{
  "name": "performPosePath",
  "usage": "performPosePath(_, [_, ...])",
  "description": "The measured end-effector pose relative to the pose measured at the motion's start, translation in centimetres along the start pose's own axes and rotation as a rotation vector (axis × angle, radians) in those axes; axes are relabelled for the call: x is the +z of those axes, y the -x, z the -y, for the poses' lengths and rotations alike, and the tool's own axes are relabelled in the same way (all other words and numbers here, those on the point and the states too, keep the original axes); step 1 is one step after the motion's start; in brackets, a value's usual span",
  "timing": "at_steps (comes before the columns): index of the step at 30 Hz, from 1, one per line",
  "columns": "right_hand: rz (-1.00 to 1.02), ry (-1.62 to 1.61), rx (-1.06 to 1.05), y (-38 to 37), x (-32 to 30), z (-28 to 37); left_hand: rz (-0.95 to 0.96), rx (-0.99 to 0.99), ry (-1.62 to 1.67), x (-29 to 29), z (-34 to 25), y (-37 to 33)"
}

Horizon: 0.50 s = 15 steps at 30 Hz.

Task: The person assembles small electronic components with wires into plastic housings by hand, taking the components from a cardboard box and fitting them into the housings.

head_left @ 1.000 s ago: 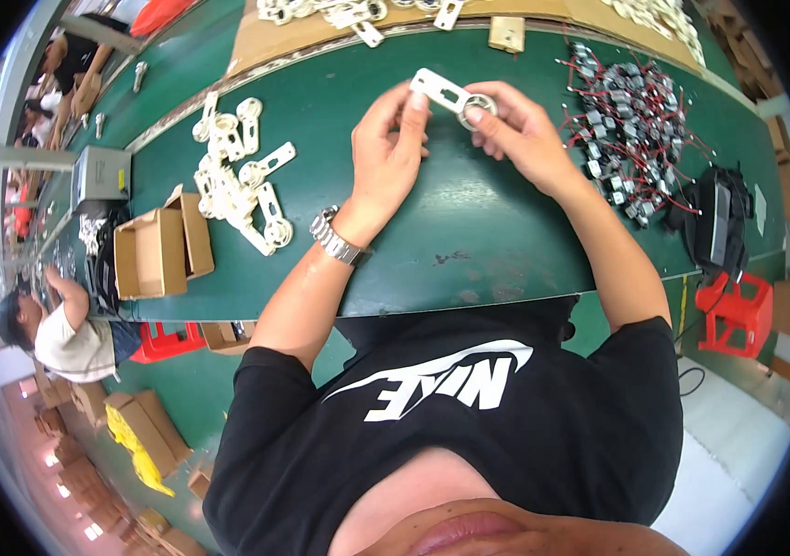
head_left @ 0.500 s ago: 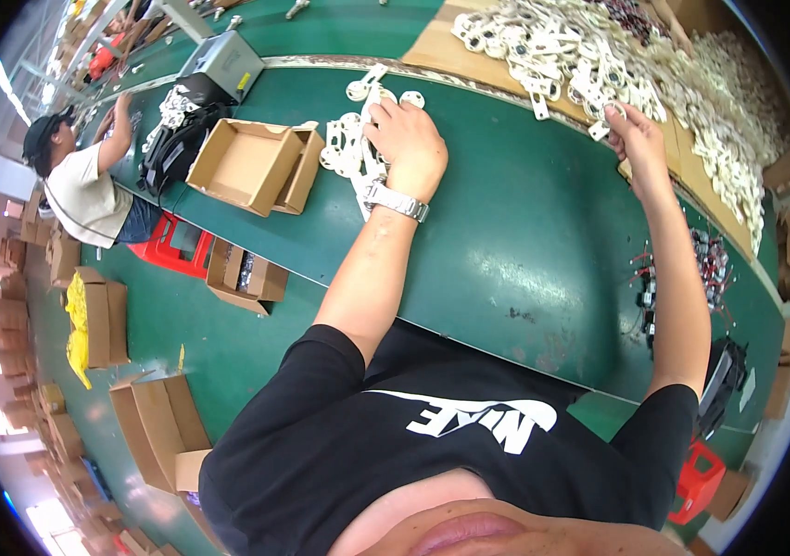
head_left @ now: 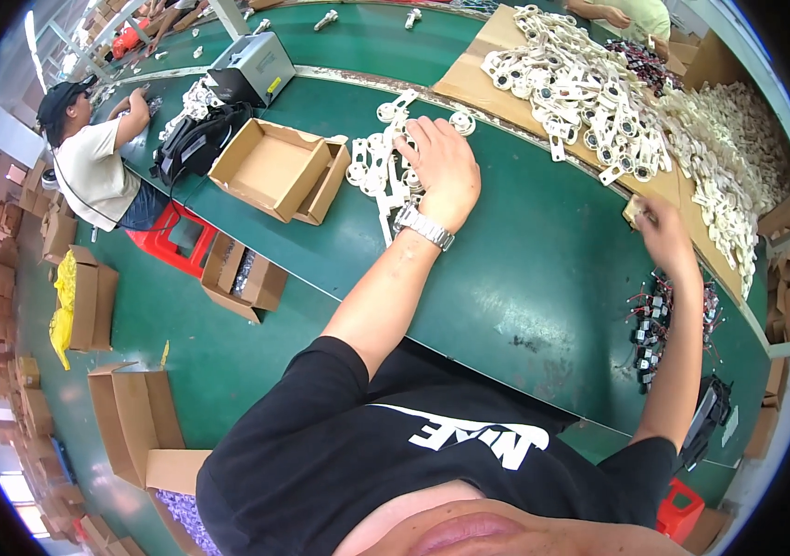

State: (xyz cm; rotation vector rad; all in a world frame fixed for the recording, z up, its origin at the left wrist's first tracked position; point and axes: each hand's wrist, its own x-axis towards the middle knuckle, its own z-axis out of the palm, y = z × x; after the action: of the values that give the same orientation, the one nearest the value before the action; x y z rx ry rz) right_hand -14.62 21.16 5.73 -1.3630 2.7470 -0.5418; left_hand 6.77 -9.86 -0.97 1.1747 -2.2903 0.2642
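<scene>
My left hand (head_left: 443, 171), with a metal watch on its wrist, lies palm down over a small cluster of white plastic parts (head_left: 373, 167) on the green table. Its fingers are stretched and slightly apart, and the palm hides some of the parts. Out to the right, my right hand (head_left: 669, 243) has its fingers curled at a small tan block (head_left: 633, 211) beside the cardboard's edge. The fingertips appear closed on the block, partly covering it. Beyond it, a large heap of white parts with dark round centres (head_left: 589, 102) covers the cardboard sheet (head_left: 469, 79).
Left of my left hand stand open cardboard boxes (head_left: 260, 171), a black bag (head_left: 195, 144) and a grey metal case (head_left: 260, 69). Small wired components (head_left: 654, 324) lie near my right forearm. One co-worker (head_left: 98, 157) sits at left; another (head_left: 631, 14) is across the table.
My right hand has moved nearer to me, from the heap's edge to the tan block. The white part it held is no longer in its fingers. My left hand stays over the cluster, fingers straighter.
</scene>
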Motion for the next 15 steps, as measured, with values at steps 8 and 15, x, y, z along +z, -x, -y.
performPosePath(8, [-0.094, 0.275, 0.048, 12.3, 2.9, -1.0, 0.003, 0.327, 0.822, -0.7, -4.2, 2.7])
performPosePath(15, [-0.187, 0.29, 0.08, 12.0, 4.1, -2.9, 0.176, 0.606, 0.96, 0.2, -6.7, 5.4])
